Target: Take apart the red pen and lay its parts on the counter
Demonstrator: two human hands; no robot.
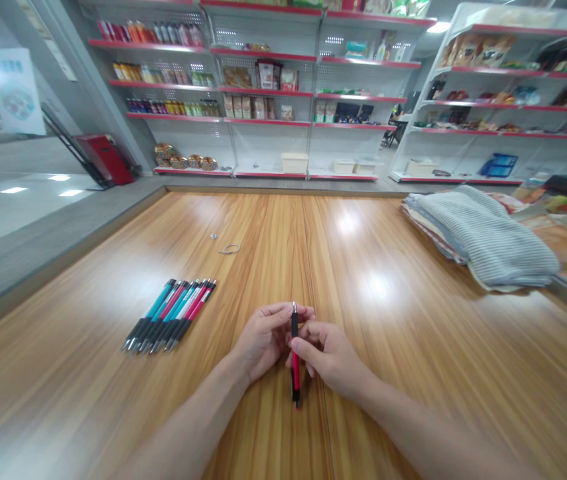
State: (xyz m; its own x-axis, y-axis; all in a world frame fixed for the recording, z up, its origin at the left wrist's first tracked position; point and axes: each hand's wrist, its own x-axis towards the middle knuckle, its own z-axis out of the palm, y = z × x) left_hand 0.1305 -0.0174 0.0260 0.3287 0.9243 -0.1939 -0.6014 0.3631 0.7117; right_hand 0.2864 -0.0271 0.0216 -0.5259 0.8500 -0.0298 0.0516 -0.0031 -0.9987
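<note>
One wooden table [413, 320] fills most of the frame, with stocked shelves [263, 87] across the top. Folded striped cloth [488, 240] lies at the right edge. Left hand [263, 340] and right hand [330, 357], at lower centre, both have their fingers clamped on a red-and-black pen [295, 360], which runs up the frame between them. Row of pens [170, 317] lies to their left, apart from them; small ring [230, 249] lies above it

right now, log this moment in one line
red pen: held by both hands | left hand: at its top | right hand: mid-barrel | pen row: lying left
</note>
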